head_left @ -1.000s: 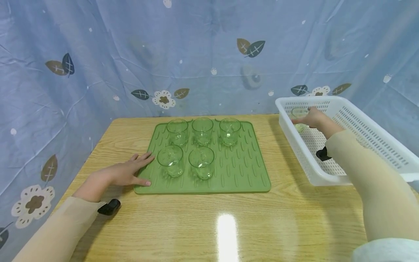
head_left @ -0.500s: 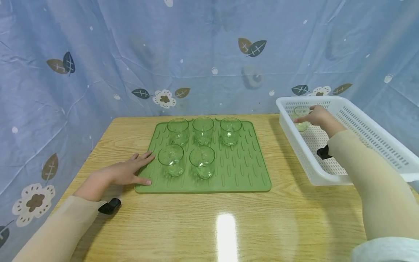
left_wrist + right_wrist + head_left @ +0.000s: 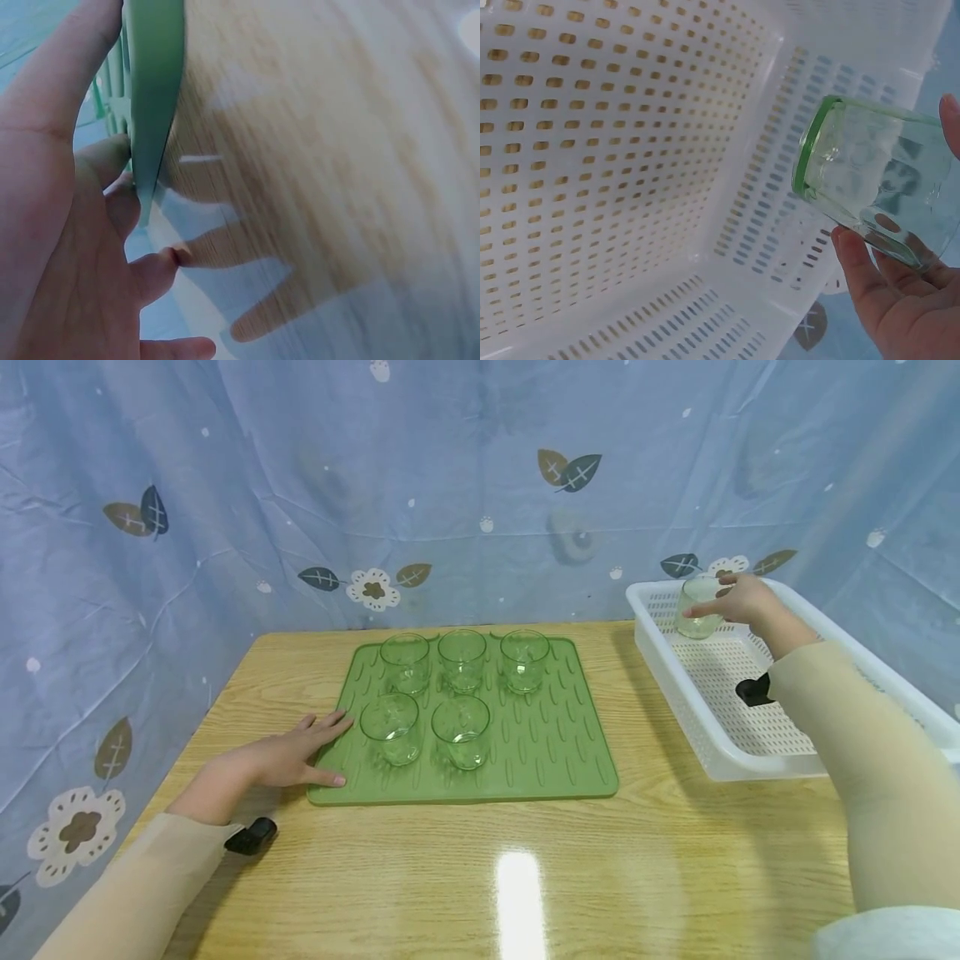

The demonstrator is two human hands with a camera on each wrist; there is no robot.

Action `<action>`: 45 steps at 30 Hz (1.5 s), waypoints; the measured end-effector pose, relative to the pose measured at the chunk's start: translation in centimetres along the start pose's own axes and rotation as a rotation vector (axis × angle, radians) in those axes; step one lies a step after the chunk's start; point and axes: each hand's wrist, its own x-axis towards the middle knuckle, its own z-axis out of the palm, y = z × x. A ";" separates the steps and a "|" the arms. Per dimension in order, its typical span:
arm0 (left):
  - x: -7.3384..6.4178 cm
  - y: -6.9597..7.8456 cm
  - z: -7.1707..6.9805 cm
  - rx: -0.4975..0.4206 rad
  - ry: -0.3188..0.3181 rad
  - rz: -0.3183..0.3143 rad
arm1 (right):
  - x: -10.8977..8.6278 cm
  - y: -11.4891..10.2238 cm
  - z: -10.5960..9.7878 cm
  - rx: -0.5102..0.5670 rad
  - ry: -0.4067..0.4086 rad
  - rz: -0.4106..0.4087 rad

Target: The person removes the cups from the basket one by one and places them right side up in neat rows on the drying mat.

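Observation:
In the head view my right hand (image 3: 750, 603) grips a clear, green-tinted drinking glass (image 3: 696, 618) at the far end of the white plastic basket (image 3: 716, 747). The right wrist view shows fingers and thumb around the glass (image 3: 874, 172), held above the perforated basket floor. My left hand (image 3: 288, 756) rests with spread fingers on the left edge of a green ridged mat (image 3: 555, 760). On that mat stand three similar glasses in the back row, one being the back right glass (image 3: 525, 664), and two in front, including the front left glass (image 3: 392, 735).
A wooden table (image 3: 390, 877) carries the mat on the left and the basket on the right. Behind and beside it hangs a blue patterned curtain (image 3: 480, 485). The basket's walls (image 3: 660, 652) rise around the right hand.
My right hand has closed around the glass in the basket and lifted it, moving slightly up and right. The left hand stays on the mat's edge.

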 end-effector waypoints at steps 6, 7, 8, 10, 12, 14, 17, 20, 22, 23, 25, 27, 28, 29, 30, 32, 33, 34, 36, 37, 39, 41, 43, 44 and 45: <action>-0.2 0.1 0.0 -0.010 0.003 -0.001 | -1.4 -0.4 -0.7 0.035 -0.006 -0.041; -0.2 0.1 0.0 -0.011 0.002 -0.001 | -1.6 -0.4 -0.8 0.040 -0.009 -0.047; -0.2 0.1 0.0 -0.009 0.001 -0.002 | -1.9 -0.4 -0.8 0.047 -0.012 -0.056; -0.2 0.2 0.1 -0.002 0.002 -0.001 | -2.4 -0.5 -0.9 0.070 -0.024 -0.068; -0.2 0.1 0.1 -0.008 -0.001 -0.001 | -3.0 -0.6 -1.0 0.096 -0.027 -0.078; -0.2 0.1 0.1 -0.008 0.002 0.000 | -3.5 -0.8 -1.1 0.119 -0.022 -0.095; -0.2 0.0 0.1 -0.011 0.003 0.004 | -4.3 -1.2 -1.1 0.139 -0.001 -0.125; -0.2 0.0 0.1 -0.007 0.006 0.005 | -5.0 -1.6 -1.0 0.153 0.031 -0.160; -0.2 0.0 0.0 -0.004 0.007 0.004 | -5.4 -1.9 -0.9 0.167 0.050 -0.179; -0.2 0.1 0.0 -0.004 0.007 0.004 | -5.6 -2.0 -0.9 0.175 0.058 -0.184; -0.2 0.1 0.0 0.000 0.008 0.004 | -6.0 -2.2 -0.7 0.198 0.074 -0.192; -0.1 0.0 0.0 -0.001 0.005 0.006 | -6.4 -2.4 -0.6 0.223 0.086 -0.190; -0.1 0.0 0.0 -0.002 0.003 0.005 | -6.7 -2.5 -0.5 0.234 0.090 -0.192; -0.1 0.0 0.1 0.001 0.003 0.006 | -6.9 -2.6 -0.5 0.242 0.095 -0.195; -0.1 -0.1 0.1 0.002 0.003 0.007 | -7.1 -2.7 -0.4 0.248 0.101 -0.200; 0.0 -0.1 0.1 0.004 0.001 0.004 | -7.4 -2.9 -0.3 0.253 0.115 -0.211; 0.0 -0.1 0.1 0.007 0.002 0.003 | -7.6 -3.1 -0.2 0.260 0.122 -0.218; 0.0 -0.2 0.2 0.008 0.002 0.002 | -7.7 -3.2 -0.1 0.272 0.127 -0.225; 0.0 -0.1 0.1 0.008 0.002 0.000 | -8.0 -3.5 0.1 0.302 0.138 -0.242; 0.0 -0.1 0.1 0.006 0.002 -0.001 | -8.1 -3.6 0.2 0.320 0.143 -0.251; 0.0 0.0 0.1 0.004 0.002 -0.001 | -8.3 -3.9 0.5 0.357 0.143 -0.274; 0.0 0.0 0.1 0.001 0.002 -0.004 | -8.5 -4.3 0.9 0.381 0.144 -0.297; 0.0 0.1 0.1 -0.003 0.002 -0.007 | -8.8 -4.7 1.4 0.400 0.141 -0.317; 0.0 0.1 0.1 -0.003 0.003 -0.007 | -8.9 -4.9 1.6 0.408 0.135 -0.326; 0.0 0.1 0.1 -0.003 0.003 -0.007 | -9.1 -5.1 1.8 0.420 0.128 -0.336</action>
